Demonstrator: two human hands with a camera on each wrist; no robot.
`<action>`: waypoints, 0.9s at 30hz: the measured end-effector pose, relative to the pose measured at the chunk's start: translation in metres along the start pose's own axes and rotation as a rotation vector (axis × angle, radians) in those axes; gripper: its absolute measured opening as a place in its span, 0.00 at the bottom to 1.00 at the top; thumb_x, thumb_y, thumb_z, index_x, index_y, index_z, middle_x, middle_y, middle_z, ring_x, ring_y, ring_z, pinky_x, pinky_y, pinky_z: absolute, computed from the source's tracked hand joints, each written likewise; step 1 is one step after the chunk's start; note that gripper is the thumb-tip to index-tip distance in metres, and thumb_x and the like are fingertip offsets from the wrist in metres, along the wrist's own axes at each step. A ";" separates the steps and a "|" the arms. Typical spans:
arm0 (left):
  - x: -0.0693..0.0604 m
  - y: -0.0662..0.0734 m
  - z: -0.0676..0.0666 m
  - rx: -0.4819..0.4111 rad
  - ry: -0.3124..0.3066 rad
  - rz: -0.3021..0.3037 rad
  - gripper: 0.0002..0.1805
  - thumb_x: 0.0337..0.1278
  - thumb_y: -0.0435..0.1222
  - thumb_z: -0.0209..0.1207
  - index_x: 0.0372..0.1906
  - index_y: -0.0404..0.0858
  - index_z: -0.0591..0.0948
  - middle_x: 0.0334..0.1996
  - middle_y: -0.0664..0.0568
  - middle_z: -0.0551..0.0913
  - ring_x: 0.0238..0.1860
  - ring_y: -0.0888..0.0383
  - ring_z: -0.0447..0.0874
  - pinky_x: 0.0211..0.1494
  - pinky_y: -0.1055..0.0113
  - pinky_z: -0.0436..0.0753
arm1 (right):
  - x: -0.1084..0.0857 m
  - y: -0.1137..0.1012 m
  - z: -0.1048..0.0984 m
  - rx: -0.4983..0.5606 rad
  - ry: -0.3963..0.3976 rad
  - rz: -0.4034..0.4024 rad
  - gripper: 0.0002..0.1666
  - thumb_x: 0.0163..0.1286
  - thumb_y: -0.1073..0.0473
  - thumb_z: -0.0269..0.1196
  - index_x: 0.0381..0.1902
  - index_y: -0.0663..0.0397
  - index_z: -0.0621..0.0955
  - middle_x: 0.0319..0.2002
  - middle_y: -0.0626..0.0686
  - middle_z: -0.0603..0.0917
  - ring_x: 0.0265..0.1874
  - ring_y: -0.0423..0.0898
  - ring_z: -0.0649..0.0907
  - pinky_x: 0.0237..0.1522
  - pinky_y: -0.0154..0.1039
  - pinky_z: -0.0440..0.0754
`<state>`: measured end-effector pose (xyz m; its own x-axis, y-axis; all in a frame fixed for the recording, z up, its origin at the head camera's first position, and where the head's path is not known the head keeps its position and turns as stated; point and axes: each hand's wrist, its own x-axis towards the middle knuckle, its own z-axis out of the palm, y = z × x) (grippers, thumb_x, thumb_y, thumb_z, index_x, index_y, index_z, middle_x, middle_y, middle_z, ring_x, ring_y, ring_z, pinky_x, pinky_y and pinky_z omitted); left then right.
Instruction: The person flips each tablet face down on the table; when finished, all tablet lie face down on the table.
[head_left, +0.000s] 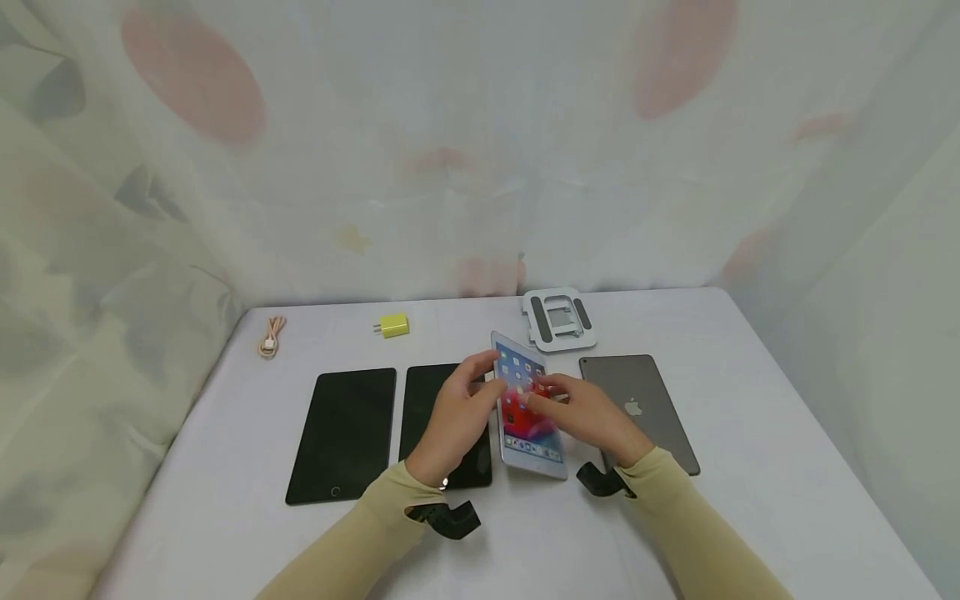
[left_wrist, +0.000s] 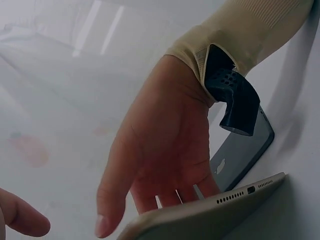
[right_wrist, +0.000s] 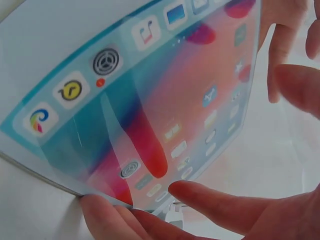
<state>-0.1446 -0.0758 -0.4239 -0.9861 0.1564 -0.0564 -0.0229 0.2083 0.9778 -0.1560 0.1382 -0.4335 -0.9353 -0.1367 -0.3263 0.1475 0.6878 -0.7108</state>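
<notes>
A white tablet with its screen lit stands tilted between the hands, left edge raised and screen turned rightward. My left hand grips its raised left edge. On the opposite side, my right hand holds the tablet, its fingertips at the edge and its thumb close over the glass. From the left wrist, the tablet's pale back shows speaker holes and a port, hiding the right fingertips. A black-screened tablet lies flat under the left hand.
Another black-screened tablet lies further left. A grey tablet lies back up beside the right hand. Along the back are a coiled cable, a yellow charger plug and a folded white stand.
</notes>
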 end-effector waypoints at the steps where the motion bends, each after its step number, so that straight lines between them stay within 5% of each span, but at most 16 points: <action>1: 0.000 0.001 0.000 -0.004 -0.003 0.005 0.28 0.80 0.42 0.57 0.80 0.46 0.72 0.79 0.48 0.74 0.67 0.47 0.82 0.69 0.48 0.86 | 0.000 0.000 0.000 0.011 -0.005 0.005 0.49 0.70 0.23 0.64 0.77 0.47 0.76 0.69 0.58 0.83 0.65 0.58 0.83 0.63 0.61 0.87; 14: -0.001 0.003 0.000 -0.107 -0.047 0.068 0.29 0.80 0.40 0.56 0.80 0.43 0.71 0.79 0.47 0.73 0.66 0.44 0.84 0.67 0.55 0.88 | 0.003 0.003 0.004 0.186 -0.056 -0.042 0.51 0.66 0.21 0.66 0.75 0.47 0.77 0.67 0.57 0.84 0.62 0.52 0.86 0.64 0.54 0.87; 19: -0.003 0.005 0.001 -0.097 -0.051 0.089 0.29 0.80 0.40 0.57 0.80 0.44 0.70 0.79 0.45 0.73 0.67 0.41 0.83 0.67 0.56 0.88 | 0.003 0.003 0.005 0.221 -0.063 -0.053 0.52 0.67 0.22 0.67 0.76 0.48 0.76 0.67 0.57 0.84 0.62 0.52 0.86 0.64 0.53 0.87; 27: -0.006 0.006 0.004 -0.039 -0.018 0.109 0.29 0.78 0.43 0.59 0.79 0.47 0.72 0.77 0.52 0.76 0.64 0.51 0.85 0.68 0.50 0.86 | 0.003 0.004 0.008 0.345 -0.145 -0.102 0.48 0.71 0.28 0.68 0.78 0.49 0.73 0.57 0.53 0.90 0.55 0.52 0.92 0.67 0.57 0.85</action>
<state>-0.1384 -0.0720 -0.4181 -0.9800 0.1934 0.0478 0.0779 0.1512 0.9854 -0.1560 0.1350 -0.4425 -0.8991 -0.3083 -0.3107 0.1792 0.3884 -0.9039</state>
